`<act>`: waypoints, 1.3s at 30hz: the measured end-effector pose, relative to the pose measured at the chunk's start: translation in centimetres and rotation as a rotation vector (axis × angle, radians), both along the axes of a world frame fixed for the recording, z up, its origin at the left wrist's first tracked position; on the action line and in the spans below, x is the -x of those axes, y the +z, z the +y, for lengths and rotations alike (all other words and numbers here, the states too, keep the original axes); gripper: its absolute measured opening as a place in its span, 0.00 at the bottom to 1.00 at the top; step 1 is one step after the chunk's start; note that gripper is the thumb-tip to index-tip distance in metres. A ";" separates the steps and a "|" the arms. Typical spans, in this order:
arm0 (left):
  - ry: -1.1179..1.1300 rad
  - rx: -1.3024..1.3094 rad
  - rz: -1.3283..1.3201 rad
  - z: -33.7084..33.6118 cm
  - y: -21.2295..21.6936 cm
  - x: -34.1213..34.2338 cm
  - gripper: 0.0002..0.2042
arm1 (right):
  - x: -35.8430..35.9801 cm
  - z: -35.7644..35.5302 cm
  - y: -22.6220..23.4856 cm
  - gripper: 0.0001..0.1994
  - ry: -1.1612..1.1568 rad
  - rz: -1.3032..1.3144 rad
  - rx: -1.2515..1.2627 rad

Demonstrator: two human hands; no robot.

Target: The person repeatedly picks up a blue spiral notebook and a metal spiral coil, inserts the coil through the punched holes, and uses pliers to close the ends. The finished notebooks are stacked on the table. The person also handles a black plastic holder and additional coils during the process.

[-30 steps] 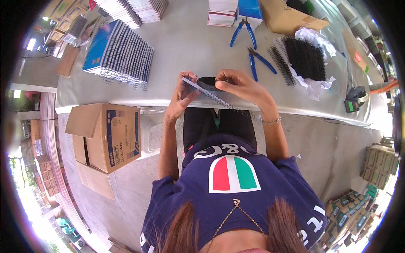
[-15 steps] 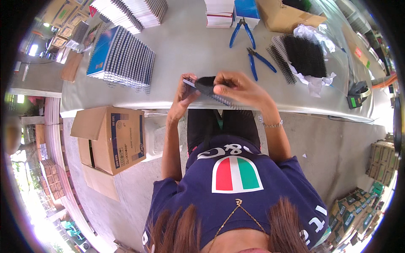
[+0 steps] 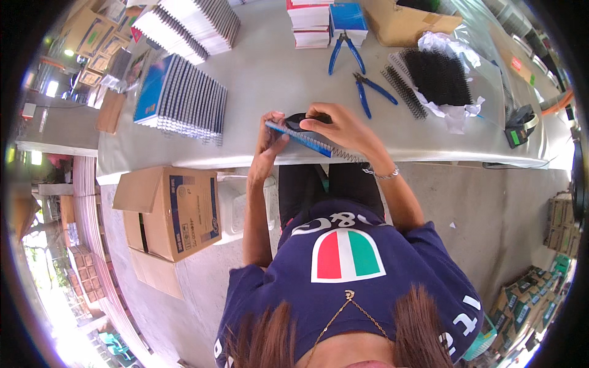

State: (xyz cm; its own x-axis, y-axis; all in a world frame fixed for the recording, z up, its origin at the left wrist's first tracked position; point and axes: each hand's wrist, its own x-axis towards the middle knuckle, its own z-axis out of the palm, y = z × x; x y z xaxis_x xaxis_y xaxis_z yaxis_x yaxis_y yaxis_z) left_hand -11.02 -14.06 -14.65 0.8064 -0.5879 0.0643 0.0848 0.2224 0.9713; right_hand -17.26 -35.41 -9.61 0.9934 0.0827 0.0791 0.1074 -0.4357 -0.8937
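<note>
Blue notebook [image 3: 300,140] at frame centre, near tabletop [image 3: 276,80] edge. Left hand [image 3: 268,132] grip clamped on its left end; right hand [image 3: 337,126] grip pinched at spiral edge. Spiral partly in, tail protruding right. Bound stack [image 3: 181,98] upper left, done; loose black coils [image 3: 438,76] upper right, left.

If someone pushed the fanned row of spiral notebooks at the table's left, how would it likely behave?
The fanned notebooks overlap like shingles, so a push would probably slide them apart, not move them as one. Thin covers suggest each is light and slightly floppy. Their wire spines might snag each other.
</note>
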 end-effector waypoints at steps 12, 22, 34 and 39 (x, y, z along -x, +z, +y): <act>0.032 0.054 -0.045 -0.3 -0.1 0.3 0.26 | 0.9 0.6 2.4 0.16 0.028 -0.079 0.071; 0.012 0.026 0.011 0.0 -0.4 -0.3 0.29 | -3.9 0.9 -1.0 0.30 -0.237 -0.129 0.258; 0.078 0.012 -0.044 0.0 -1.0 -0.2 0.27 | -5.1 -1.1 -0.9 0.35 -0.230 -0.059 -0.222; 0.031 0.035 -0.026 0.1 -1.2 -0.5 0.27 | -4.0 0.1 -3.5 0.26 -0.062 -0.483 0.539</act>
